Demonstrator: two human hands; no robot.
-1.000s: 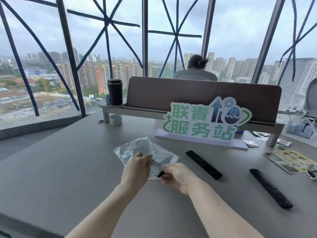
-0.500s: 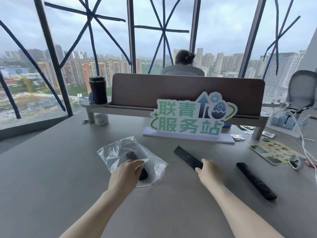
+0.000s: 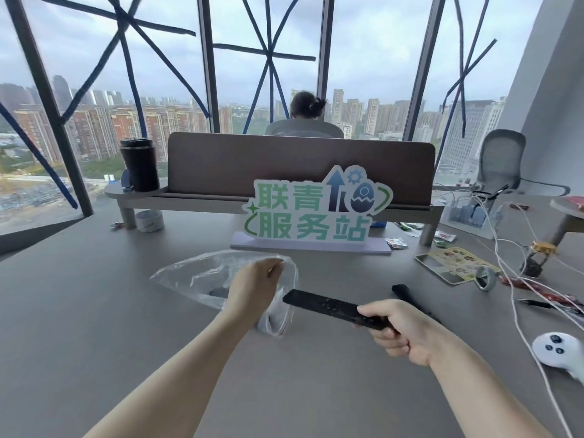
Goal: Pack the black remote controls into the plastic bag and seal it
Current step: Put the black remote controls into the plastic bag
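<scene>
A clear plastic bag (image 3: 196,276) lies on the grey table, its right edge lifted and pinched by my left hand (image 3: 254,287). A dark shape, a small black remote (image 3: 218,292), shows inside it. My right hand (image 3: 396,330) grips the near end of a long black remote (image 3: 325,306), held above the table with its far tip right at the bag's mouth. Another black remote (image 3: 406,294) lies on the table behind my right hand, mostly hidden by it.
A green-lettered sign (image 3: 316,213) stands behind the bag. To the right lie a printed card (image 3: 452,263), a tape roll (image 3: 485,278), white cables (image 3: 518,298), a pen and a white controller (image 3: 556,349). A black tumbler (image 3: 139,167) stands on the shelf; a person sits beyond the divider.
My right hand has taken the long remote off the table and brought it left to the bag's mouth. My left hand has raised the bag's edge. The view has swung right.
</scene>
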